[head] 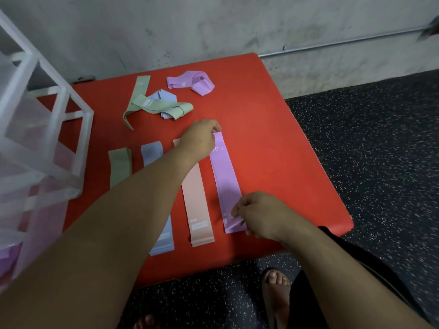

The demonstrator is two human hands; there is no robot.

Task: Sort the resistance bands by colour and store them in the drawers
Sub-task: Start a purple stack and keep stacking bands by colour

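Between pinching left hand [202,138], right hand [259,216]: purple band [225,181].

hands [199,138] [259,214] pinching purple band [225,176], red table [273,110]

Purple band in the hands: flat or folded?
Spread flat. The purple band lies straight on the red mat, left hand pinching its far end, right hand its near end.

One weight marking, printed on a purple band [225,176].
White print near the band's far end reads "10 LB". A small white label near the close end of the pink band [197,198] is too blurred to read.
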